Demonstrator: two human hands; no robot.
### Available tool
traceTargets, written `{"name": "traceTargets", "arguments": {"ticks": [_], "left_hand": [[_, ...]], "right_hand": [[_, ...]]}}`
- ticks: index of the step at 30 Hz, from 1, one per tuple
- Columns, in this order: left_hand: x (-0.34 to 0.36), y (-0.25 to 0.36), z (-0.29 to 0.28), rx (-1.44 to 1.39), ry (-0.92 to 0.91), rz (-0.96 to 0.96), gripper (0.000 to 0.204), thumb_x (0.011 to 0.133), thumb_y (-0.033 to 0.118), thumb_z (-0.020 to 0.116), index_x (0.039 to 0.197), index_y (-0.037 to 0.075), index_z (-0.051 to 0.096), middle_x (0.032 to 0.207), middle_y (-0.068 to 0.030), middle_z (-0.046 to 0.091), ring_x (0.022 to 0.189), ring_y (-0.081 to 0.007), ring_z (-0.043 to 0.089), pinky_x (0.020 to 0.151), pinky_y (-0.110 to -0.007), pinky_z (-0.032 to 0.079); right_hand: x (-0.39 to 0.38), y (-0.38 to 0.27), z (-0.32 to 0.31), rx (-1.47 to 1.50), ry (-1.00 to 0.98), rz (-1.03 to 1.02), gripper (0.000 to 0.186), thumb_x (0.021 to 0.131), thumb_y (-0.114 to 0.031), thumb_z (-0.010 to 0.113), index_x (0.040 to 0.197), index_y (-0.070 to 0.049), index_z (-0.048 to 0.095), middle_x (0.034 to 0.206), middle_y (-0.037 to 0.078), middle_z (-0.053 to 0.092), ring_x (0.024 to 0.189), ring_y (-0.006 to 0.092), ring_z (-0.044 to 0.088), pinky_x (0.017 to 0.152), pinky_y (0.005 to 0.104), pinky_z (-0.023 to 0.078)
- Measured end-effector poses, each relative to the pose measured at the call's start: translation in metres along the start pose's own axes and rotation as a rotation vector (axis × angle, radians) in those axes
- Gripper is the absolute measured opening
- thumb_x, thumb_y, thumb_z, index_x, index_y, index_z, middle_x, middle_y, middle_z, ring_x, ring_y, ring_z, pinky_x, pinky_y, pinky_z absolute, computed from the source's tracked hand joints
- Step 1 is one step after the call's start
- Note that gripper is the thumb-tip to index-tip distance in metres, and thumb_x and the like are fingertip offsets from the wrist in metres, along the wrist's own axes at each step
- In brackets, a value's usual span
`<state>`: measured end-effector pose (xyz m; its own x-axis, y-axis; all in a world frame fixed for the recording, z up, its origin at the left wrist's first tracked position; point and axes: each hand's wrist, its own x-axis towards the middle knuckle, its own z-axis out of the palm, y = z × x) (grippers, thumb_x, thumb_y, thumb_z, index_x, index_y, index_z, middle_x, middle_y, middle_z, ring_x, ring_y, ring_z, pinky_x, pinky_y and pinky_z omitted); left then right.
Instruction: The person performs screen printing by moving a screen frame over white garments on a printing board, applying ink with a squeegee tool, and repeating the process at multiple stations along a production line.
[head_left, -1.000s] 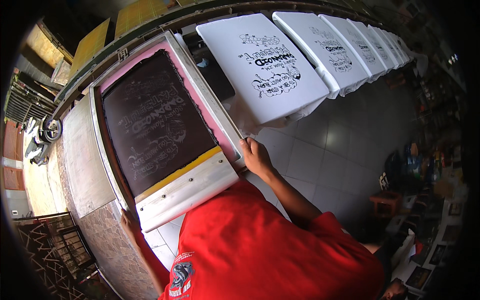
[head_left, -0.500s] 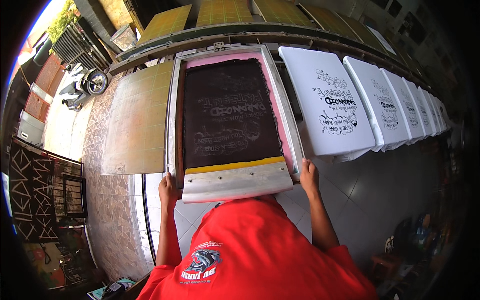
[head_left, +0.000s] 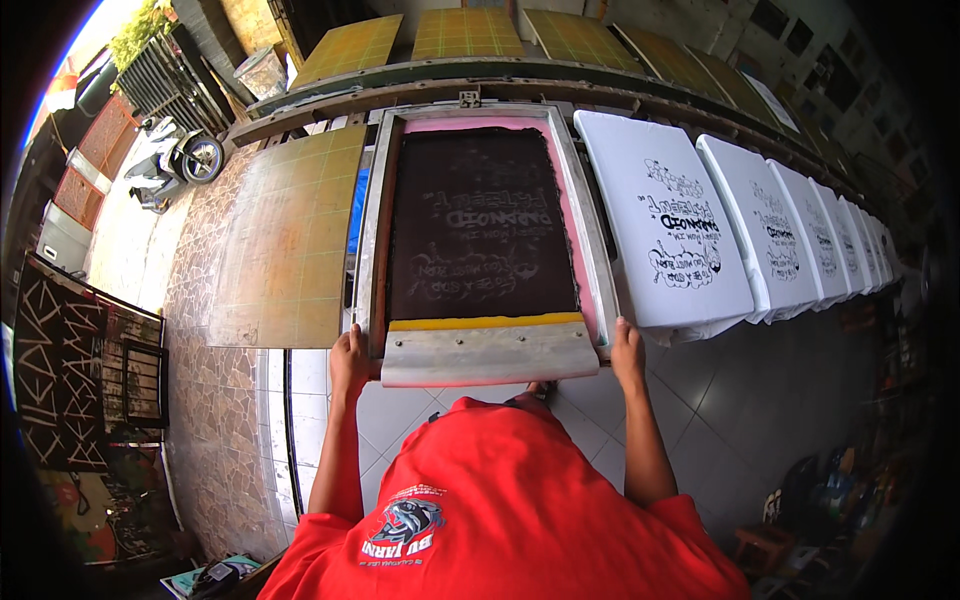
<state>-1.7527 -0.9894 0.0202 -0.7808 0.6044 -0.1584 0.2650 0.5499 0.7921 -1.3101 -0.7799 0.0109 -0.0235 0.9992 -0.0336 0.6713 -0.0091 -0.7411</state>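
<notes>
Wearing: a red shirt [head_left: 520, 490], nearest in view, its sleeves sending two forearms [head_left: 335, 450] outward and far, roughly parallel, elbows apart.
Left hand: closed on the near left corner of the screen frame [head_left: 376, 230], thumb uppermost; the fingers beneath cannot be seen.
Right hand: the right hand [head_left: 628, 355] mirrors the left hand [head_left: 349, 360], curled around the near right corner; neither is clearly nearer.
Squeegee: metal handle [head_left: 490, 360] with a yellow blade edge [head_left: 490, 322], lying left to right across the frame's near end, between the hands, touched by neither.
Frame: straight ahead of both grips, long axis running near to far, dark panel [head_left: 480, 220] inside.
Neighbours: bare gridded board [head_left: 290, 240] just left; printed white shirt [head_left: 670, 220] just right, more beyond.
Far end: small metal bracket [head_left: 470, 99] by the rail, yellowish boards [head_left: 467, 35] behind; motorbike [head_left: 170, 165] far left.
</notes>
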Motion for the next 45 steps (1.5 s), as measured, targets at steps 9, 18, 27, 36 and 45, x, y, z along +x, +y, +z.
{"name": "traceTargets", "arguments": {"ticks": [9, 18, 27, 36, 45], "left_hand": [[0.000, 0.000, 0.006, 0.052, -0.006, 0.008, 0.051, 0.104, 0.039, 0.043, 0.073, 0.000, 0.055, 0.058, -0.0007, 0.044, 0.054, -0.0102, 0.040, 0.049, -0.033, 0.035], [0.010, -0.011, 0.009, -0.064, -0.039, -0.049, 0.054, 0.102, 0.038, 0.043, 0.079, -0.007, 0.058, 0.062, -0.0210, 0.056, 0.055, -0.0269, 0.050, 0.058, -0.042, 0.043], [0.008, -0.009, 0.011, -0.127, -0.068, -0.099, 0.052, 0.102, 0.039, 0.046, 0.084, -0.007, 0.061, 0.062, -0.0115, 0.055, 0.057, -0.0161, 0.049, 0.054, -0.037, 0.041], [0.010, -0.019, 0.021, -0.151, -0.081, -0.100, 0.052, 0.102, 0.040, 0.046, 0.086, -0.007, 0.062, 0.064, -0.0117, 0.057, 0.058, -0.0158, 0.049, 0.054, -0.035, 0.042], [0.016, -0.035, 0.023, -0.187, -0.094, -0.110, 0.051, 0.102, 0.042, 0.047, 0.086, -0.004, 0.062, 0.065, -0.0088, 0.057, 0.060, -0.0144, 0.049, 0.055, -0.034, 0.042]], "right_hand": [[0.004, 0.006, -0.003, 0.041, 0.029, 0.001, 0.054, 0.102, -0.045, 0.039, 0.097, 0.003, 0.062, 0.094, 0.029, 0.063, 0.094, 0.0483, 0.058, 0.078, 0.0504, 0.044], [0.003, 0.003, -0.005, 0.056, -0.001, 0.012, 0.057, 0.102, -0.046, 0.038, 0.102, 0.006, 0.062, 0.097, 0.032, 0.063, 0.096, 0.0496, 0.058, 0.080, 0.0490, 0.045], [0.006, 0.006, 0.003, 0.082, 0.021, 0.103, 0.061, 0.101, -0.047, 0.038, 0.096, 0.009, 0.061, 0.094, 0.033, 0.061, 0.093, 0.0505, 0.057, 0.078, 0.0494, 0.044], [0.009, 0.024, 0.015, 0.087, 0.013, 0.176, 0.064, 0.100, -0.052, 0.039, 0.108, 0.007, 0.062, 0.102, 0.030, 0.064, 0.101, 0.0469, 0.059, 0.084, 0.0467, 0.046], [0.012, 0.030, 0.023, 0.232, 0.000, 0.162, 0.064, 0.099, -0.054, 0.043, 0.100, 0.006, 0.063, 0.100, 0.026, 0.065, 0.095, 0.0404, 0.061, 0.081, 0.0436, 0.045]]}}
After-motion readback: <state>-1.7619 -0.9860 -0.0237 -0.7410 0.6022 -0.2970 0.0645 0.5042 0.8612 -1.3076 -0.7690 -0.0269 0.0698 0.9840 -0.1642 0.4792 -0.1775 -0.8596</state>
